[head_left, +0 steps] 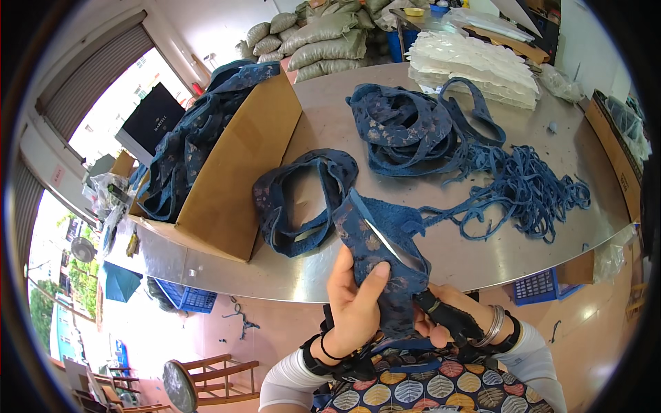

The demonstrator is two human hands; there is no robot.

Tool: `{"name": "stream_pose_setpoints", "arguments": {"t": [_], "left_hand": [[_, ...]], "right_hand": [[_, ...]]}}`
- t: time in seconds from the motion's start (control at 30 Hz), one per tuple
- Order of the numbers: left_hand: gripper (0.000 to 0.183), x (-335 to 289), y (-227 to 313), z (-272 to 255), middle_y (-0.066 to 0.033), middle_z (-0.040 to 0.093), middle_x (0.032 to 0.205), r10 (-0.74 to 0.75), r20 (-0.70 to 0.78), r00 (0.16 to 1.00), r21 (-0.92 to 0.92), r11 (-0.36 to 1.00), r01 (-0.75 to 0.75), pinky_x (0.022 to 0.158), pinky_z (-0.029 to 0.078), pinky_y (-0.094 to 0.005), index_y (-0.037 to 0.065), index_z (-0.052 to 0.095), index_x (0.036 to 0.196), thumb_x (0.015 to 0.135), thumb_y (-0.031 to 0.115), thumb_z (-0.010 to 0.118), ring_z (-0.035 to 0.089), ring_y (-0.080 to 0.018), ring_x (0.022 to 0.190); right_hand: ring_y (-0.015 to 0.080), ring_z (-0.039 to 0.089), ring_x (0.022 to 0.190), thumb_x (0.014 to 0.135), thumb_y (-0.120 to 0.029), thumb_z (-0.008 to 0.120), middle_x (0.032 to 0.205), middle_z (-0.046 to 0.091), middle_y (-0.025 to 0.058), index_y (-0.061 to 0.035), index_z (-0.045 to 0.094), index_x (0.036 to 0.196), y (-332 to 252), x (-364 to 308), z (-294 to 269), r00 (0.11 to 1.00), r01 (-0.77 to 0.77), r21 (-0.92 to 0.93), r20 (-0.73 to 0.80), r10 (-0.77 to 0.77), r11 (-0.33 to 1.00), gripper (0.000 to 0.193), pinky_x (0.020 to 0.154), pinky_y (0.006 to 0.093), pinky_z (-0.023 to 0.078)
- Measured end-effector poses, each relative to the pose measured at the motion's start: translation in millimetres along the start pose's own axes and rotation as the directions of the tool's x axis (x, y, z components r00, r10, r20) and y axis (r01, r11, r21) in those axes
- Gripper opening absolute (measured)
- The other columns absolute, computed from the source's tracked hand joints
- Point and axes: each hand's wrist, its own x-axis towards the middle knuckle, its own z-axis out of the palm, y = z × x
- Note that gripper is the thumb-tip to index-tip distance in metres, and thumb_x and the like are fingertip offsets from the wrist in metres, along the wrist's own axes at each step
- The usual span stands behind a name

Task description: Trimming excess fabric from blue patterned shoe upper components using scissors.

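Note:
My left hand (pixel 358 292) grips a dark blue floral fabric piece (pixel 396 306), its thumb pressed on the printed face. My right hand (pixel 451 313) is closed around the black handles of a pair of scissors; their silver blades (pixel 392 246) lie along the fabric, partly hidden by it. A fuzzy blue underside shows at the fabric's upper part, and a thin trimmed strip (pixel 441 215) runs off to the right. Just beyond my hands, a looped blue floral band (pixel 274 206) rests on the metal table (pixel 323 272).
A cardboard box (pixel 237 172) heaped with blue floral fabric (pixel 182 151) stands at left. Farther back lie coiled fabric bands (pixel 406 131), with a tangle of thin blue strips (pixel 523 186) to their right. White sheets (pixel 475 65) are stacked behind. A wooden stool (pixel 206 378) stands at lower left.

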Motion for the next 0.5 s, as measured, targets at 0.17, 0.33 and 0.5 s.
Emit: {"name": "stream_pose_setpoints", "arguments": {"t": [0.17,0.33,0.5], "left_hand": [[0.042,22.7,22.5,-18.0,-0.0119,0.056,0.108,-0.334,0.198,0.921,-0.212,0.903,0.373,0.085,0.044,-0.0297,-0.005,0.04,0.124,0.089,0.019,0.044,0.057,-0.0181,0.092],[0.035,42.1,35.3,-22.4,-0.0075,0.06,0.103,-0.311,0.095,0.945,0.052,0.95,0.308,0.082,0.045,-0.0261,-0.005,0.048,0.119,0.087,0.009,0.05,0.058,-0.0134,0.089],[0.044,35.8,26.0,-21.5,-0.0072,0.06,0.102,-0.133,0.129,0.983,0.094,0.988,0.121,0.08,0.045,-0.0243,-0.004,0.041,0.125,0.083,-0.003,0.054,0.057,-0.012,0.089]], "right_hand": [[0.008,0.053,0.052,0.047,-0.074,0.064,0.061,0.056,-0.003,-0.0058,0.05,0.084,3.0,-3.0,-3.7,0.998,-0.065,0.022,0.003,0.065,0.998,0.079,0.048,0.0194,0.041],[0.0084,0.051,0.053,0.056,-0.07,0.063,0.06,0.052,-0.0029,-0.0048,0.047,0.093,11.2,-3.9,-4.9,0.994,-0.067,0.035,0.083,0.064,0.997,0.076,0.049,0.0198,0.039],[0.0115,0.051,0.057,0.055,-0.073,0.061,0.063,0.049,-0.0022,-0.0003,0.041,0.102,13.4,-2.8,-2.1,0.988,0.015,0.177,0.151,-0.043,0.984,0.088,0.05,0.0215,0.038]]}}
